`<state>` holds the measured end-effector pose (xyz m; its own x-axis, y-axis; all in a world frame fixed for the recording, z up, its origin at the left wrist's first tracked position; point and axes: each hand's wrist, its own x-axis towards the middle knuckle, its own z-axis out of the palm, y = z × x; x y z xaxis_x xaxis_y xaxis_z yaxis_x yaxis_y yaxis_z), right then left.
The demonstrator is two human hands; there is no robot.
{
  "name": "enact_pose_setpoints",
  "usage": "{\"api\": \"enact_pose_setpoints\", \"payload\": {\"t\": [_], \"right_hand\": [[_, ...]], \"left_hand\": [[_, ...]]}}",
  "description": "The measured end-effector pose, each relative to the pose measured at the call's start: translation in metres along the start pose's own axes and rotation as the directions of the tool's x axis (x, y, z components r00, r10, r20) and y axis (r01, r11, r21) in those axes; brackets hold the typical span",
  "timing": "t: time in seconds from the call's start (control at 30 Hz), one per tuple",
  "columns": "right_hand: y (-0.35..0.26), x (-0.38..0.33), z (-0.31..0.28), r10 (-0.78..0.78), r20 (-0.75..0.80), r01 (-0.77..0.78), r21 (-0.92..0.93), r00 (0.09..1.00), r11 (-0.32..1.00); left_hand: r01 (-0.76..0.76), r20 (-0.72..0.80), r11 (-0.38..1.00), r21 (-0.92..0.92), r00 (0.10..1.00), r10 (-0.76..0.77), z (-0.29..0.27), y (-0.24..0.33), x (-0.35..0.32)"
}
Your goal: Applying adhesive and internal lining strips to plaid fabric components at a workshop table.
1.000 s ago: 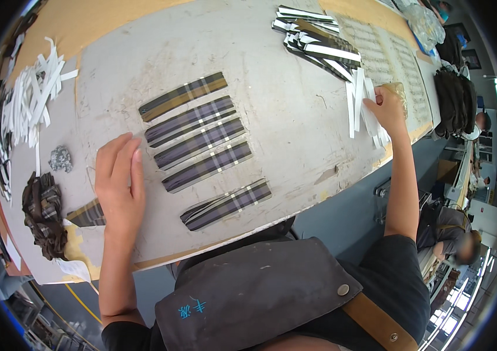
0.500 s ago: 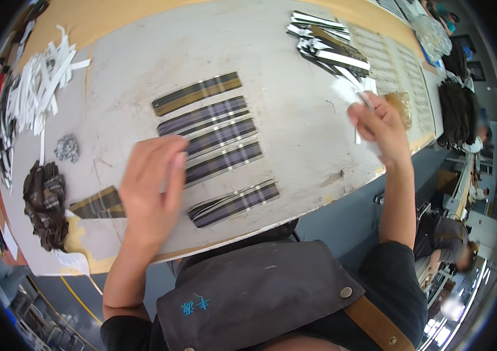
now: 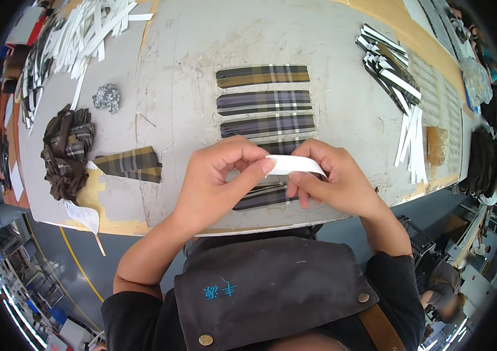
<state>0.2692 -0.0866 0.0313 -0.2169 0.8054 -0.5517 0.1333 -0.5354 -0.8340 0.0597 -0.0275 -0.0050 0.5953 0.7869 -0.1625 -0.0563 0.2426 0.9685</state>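
My left hand (image 3: 219, 178) and my right hand (image 3: 333, 181) meet above the near edge of the grey work table (image 3: 201, 47) and both pinch a white strip (image 3: 292, 165) between their fingertips. Under them lies a row of dark plaid fabric strips (image 3: 263, 99), laid side by side; the nearest one (image 3: 257, 198) shows just below my fingers. One strip is partly hidden by my hands.
A stack of dark and white strips (image 3: 392, 70) and loose white strips (image 3: 412, 146) lie at the right. White strips (image 3: 84, 32) are heaped at the far left. A bundle of plaid fabric (image 3: 67, 149), a folded plaid piece (image 3: 128, 164) and a small grey patterned scrap (image 3: 107, 96) lie left.
My right hand came back from the white strips at the right with one strip. My left hand lifted off the table and joined it, gripping the strip's other end.
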Motion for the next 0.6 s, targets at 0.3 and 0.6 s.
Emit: {"api": "enact_pose_setpoints", "payload": {"t": [0.3, 0.6], "right_hand": [[0.015, -0.008, -0.007, -0.075, 0.011, 0.071, 0.213, 0.997, 0.974], [0.03, -0.021, -0.02, -0.09, -0.063, 0.107, 0.351, 0.994, 0.93]], "left_hand": [[-0.378, 0.056, 0.805, 0.458, 0.916, 0.398, 0.004, 0.015, -0.024], [-0.119, -0.183, 0.938, 0.326, 0.965, 0.186, -0.007, -0.003, -0.041]]}}
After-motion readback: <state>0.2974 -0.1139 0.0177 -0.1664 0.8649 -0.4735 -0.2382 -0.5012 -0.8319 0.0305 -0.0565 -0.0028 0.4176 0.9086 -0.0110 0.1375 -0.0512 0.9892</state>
